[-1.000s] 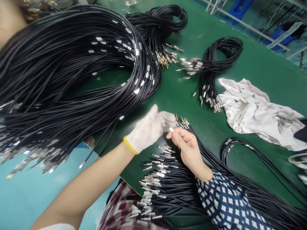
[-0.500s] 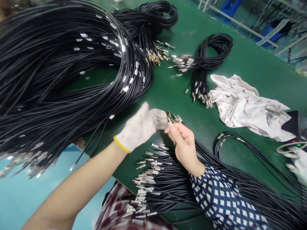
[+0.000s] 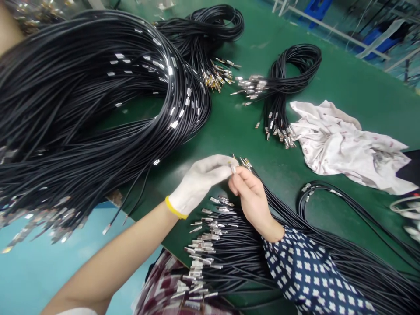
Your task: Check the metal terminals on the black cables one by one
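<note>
Across most of the view, a dark green worktop (image 3: 361, 78), with a pale blue floor (image 3: 29, 271) below its near left edge. Heaped over the left side, a great bundle of black cables (image 3: 114, 162), bent in a wide arc, many metal ends hanging past the edge. Close in front, a flat bundle of black cables (image 3: 243, 249), laid lengthwise from left to lower right, silver ends to the left. At right, a crumpled white cloth (image 3: 348, 146). Farther off, a dark looped bundle (image 3: 213, 28), and just beside the cloth, a second looped bundle (image 3: 288, 85). Near the middle, a left hand (image 3: 201, 179) in a white glove with yellow cuff, thumb and fingers drawn close at the tips; impossible to tell whether gripping. Facing it, a bare right hand (image 3: 252, 197), thumb and forefinger pinched on a small silver connector (image 3: 233, 169). Between both sets of fingertips, above the worktop: that connector, long axis close to upright, leaning slightly to the upper left. Just beside it, slim metal tips (image 3: 245, 163), pointing to the upper left.
</note>
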A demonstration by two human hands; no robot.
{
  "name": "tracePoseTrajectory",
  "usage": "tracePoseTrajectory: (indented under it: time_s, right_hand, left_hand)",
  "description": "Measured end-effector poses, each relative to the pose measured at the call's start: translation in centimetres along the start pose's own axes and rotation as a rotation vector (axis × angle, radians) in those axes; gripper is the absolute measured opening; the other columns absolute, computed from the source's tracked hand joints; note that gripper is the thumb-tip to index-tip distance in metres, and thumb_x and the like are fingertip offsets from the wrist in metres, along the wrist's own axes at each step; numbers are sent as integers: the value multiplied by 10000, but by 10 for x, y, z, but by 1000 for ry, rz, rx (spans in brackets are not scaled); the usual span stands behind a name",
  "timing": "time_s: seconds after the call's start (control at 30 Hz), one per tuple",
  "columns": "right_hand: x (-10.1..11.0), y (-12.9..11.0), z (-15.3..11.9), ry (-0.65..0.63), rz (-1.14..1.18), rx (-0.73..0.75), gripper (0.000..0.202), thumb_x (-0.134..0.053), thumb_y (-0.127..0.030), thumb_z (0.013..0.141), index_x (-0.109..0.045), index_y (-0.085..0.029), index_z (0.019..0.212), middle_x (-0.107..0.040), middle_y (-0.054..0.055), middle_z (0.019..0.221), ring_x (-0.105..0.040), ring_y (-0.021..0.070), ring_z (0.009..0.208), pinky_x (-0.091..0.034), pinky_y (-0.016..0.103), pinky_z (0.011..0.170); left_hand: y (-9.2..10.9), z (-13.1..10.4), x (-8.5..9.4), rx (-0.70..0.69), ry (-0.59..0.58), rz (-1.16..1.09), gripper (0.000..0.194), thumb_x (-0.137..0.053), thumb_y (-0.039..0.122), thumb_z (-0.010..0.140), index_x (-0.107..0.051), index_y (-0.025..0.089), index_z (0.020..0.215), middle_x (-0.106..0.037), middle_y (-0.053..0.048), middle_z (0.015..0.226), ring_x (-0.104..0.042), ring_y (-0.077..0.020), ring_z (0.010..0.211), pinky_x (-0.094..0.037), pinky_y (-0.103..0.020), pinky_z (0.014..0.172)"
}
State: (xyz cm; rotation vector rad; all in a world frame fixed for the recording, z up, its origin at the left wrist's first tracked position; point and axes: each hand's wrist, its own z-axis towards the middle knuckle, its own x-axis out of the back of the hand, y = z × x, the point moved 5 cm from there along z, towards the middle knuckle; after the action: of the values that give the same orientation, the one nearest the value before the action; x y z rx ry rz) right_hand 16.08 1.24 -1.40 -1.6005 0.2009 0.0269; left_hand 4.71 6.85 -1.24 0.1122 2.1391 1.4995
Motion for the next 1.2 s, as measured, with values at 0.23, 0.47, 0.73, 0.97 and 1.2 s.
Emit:
tracePoseTrajectory:
  time_s: [0.23,0.47,0.73,0.97,1.2]
  right_hand:
    - [2,-4,-5,-63,-97,-54,240,-612,-406,964,-667,-195,864,-685,11,718,-635,151,668,-522,300,699]
    - [1,2,-9,-60,-92,-63,399,-601,-444,967,-592,-186,663,-582,-18,581,-479,105,513,-398,239,515]
    - [0,4,-9,-59,-75,-59,412,-581,-399,983,-555,-190,629,-512,-34,556,-381,99,491,-309,250,488]
    - [-1,6,-9,-48,-78,-21,415,-574,-366,995,-549,-186,623,-496,-37,562,-386,103,523,-302,260,531]
    - [-2,8,-9,-48,-48,-20,417,-577,-381,996,-536,-192,626,-483,-40,565,-402,110,539,-313,268,556]
  left_hand:
    - [-2,-9,-6,45,114,21,182,-783,272,760,-763,151,895,-720,-38,809,-589,-97,583,-479,-227,523]
    - [-5,-17,-16,110,136,-42,150,-762,252,755,-730,139,848,-691,-11,716,-587,-92,506,-497,-217,471]
    - [-9,-16,-13,86,156,-71,150,-795,261,736,-759,137,813,-722,-38,836,-638,-106,659,-525,-192,550]
    - [-10,-14,-11,80,154,-63,96,-770,205,730,-758,132,792,-722,-49,870,-656,-126,749,-539,-192,613]
    - [-11,-14,-12,70,127,-76,89,-764,203,729,-744,126,769,-705,-45,852,-638,-116,740,-527,-183,605]
